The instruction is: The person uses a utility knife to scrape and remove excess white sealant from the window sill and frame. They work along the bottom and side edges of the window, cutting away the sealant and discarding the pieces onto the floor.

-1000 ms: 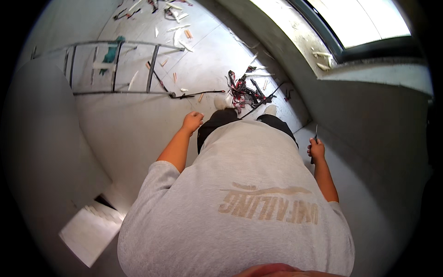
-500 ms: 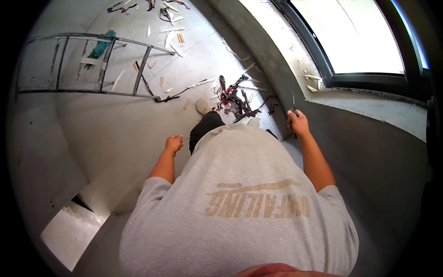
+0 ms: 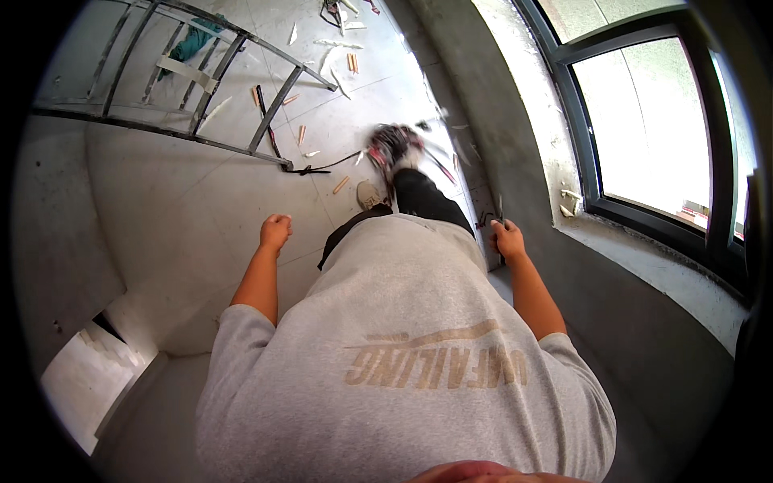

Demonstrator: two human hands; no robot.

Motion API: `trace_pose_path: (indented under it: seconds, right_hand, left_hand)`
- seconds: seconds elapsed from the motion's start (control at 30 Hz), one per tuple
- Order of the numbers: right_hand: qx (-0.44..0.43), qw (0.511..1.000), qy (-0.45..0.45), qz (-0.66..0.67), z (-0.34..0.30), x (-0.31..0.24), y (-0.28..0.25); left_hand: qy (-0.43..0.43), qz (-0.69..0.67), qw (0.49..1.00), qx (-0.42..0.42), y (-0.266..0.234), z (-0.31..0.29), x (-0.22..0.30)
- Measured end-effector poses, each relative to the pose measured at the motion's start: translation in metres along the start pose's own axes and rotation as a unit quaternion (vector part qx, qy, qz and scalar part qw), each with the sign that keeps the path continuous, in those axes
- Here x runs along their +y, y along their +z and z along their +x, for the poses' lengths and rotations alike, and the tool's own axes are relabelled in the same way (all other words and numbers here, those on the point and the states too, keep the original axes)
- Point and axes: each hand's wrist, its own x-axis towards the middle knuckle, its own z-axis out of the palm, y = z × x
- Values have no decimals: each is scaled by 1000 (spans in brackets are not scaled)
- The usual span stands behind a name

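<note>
My right hand is closed round a slim, dark-handled tool with a thin blade or shaft pointing away from me; its exact kind is too small to tell. That hand is held out at my right side, near the wall under the window. My left hand hangs at my left side with curled fingers and shows nothing in it. Ahead, my right foot is against a blurred tangle of black and red scraps. My left shoe stands on the floor just behind it.
A metal ladder lies on the left, with a teal cloth by its rungs. White strips and orange-brown pieces are scattered on the tiles. A dark-framed window and its ledge are on the right.
My right leg has swung forward into the black and red tangle, which is now bunched and blurred. The view has turned, and both hands have shifted left. The tool stays in my right hand.
</note>
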Motion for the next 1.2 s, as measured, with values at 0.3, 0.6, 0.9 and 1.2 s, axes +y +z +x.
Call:
trace_pose_path:
  seconds: [0.3,0.6,0.9,1.2]
  right_hand:
    - [17,896,-224,-383,127,53,-7]
    - [-117,971,-137,-156,147,-251,61]
    - [-159,966,-144,-145,163,-382,41]
    - [-145,969,-149,-132,199,-437,66]
  left_hand:
    - [-12,-26,1000,9,4,-43,13]
    - [-198,-257,940,108,23,-76,-39]
    - [-63,-278,956,75,93,-16,51]
    - [-81,-157,983,40,119,-8,87]
